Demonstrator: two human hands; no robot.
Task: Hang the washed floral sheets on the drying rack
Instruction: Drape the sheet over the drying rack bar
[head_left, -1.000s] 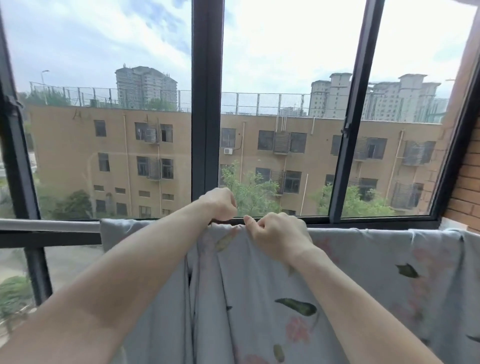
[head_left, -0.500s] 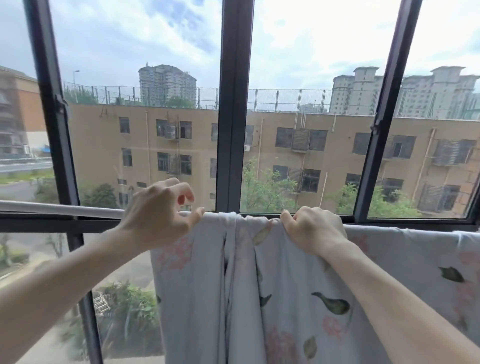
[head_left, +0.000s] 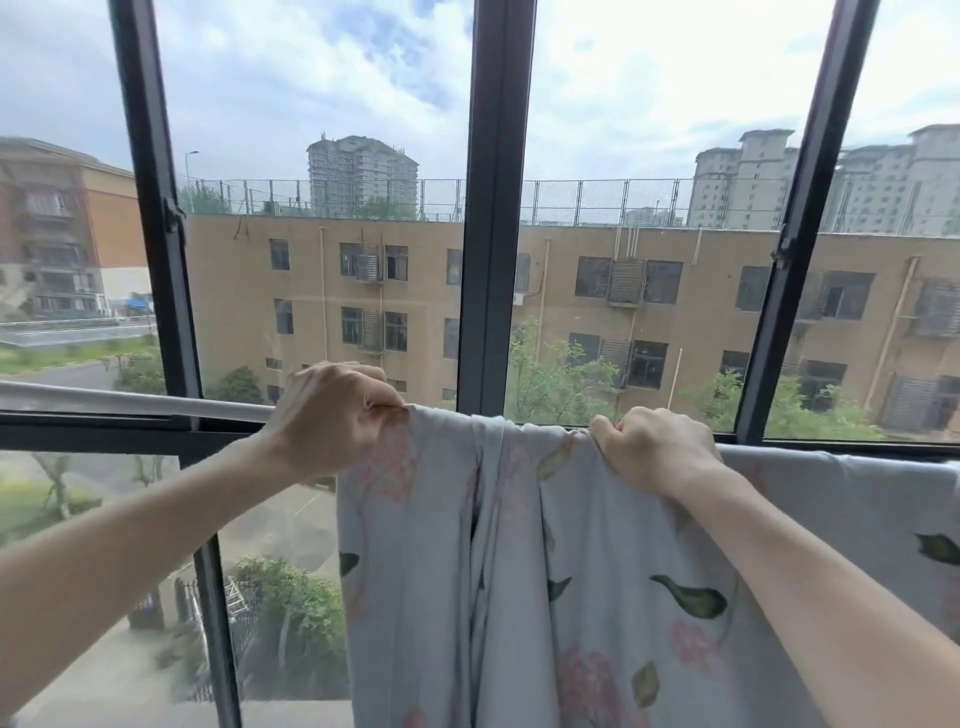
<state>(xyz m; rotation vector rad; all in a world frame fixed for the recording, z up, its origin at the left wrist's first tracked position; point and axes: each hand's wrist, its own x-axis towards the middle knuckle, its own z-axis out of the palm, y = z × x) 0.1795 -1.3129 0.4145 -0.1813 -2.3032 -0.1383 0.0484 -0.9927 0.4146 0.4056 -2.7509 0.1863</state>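
Pale grey floral sheet (head_left: 597, 571) is draping over the rail (head_left: 130, 397); we're pinching its top edge, left hand (head_left: 332, 415) at 9 o'clock, right hand (head_left: 654, 449) at 3, fingers curled tight.

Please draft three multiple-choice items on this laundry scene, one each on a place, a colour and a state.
1. Where does the floral sheet hang?
A. over the pale rail by the window
B. on the floor
C. on a chair

2. What colour are the leaves printed on the sheet?
A. blue
B. dark green
C. yellow

3. What is the left hand doing?
A. hanging idle
B. pressing the glass
C. gripping the sheet's top edge

Answers: 1 A, its top edge is draped along the rail; 2 B, dark green leaves show among pink flowers; 3 C, curled fingers pinch the cloth at the rail, as the right hand also does.
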